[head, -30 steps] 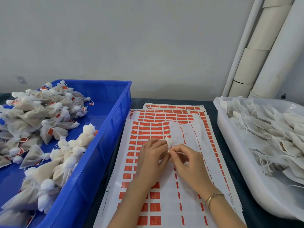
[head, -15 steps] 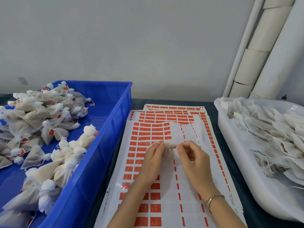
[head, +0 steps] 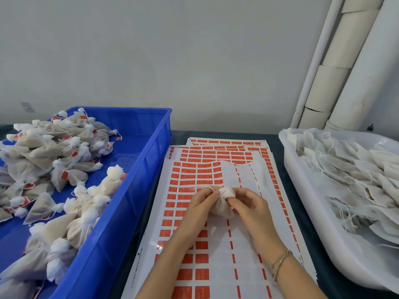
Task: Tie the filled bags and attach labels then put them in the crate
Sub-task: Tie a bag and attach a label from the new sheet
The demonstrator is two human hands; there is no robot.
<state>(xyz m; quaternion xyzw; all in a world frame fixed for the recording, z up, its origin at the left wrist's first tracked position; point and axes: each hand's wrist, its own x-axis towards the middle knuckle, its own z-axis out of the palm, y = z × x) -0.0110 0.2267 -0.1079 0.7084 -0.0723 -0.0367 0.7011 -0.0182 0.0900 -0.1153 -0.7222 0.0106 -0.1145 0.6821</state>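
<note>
The bag [head: 223, 203] top pops into view now: left hand [head: 199, 209] fingers hook the string [head: 208, 187], right hand [head: 250, 209] fingers pinch its neck. Tie's nearly done.

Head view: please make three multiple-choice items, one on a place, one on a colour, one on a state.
1. On which side of the label sheets does the blue crate stand? A) left B) right C) on top
2. What colour are the printed labels? A) green B) orange-red C) black
3. The bag over the sheets is: A) in the crate B) lying untouched C) pinched by left hand and right hand
1 A: crate borders the sheets' left edge. 2 B: orange-red rectangles fill the rows. 3 C: both hands' fingers grip its top.
</note>
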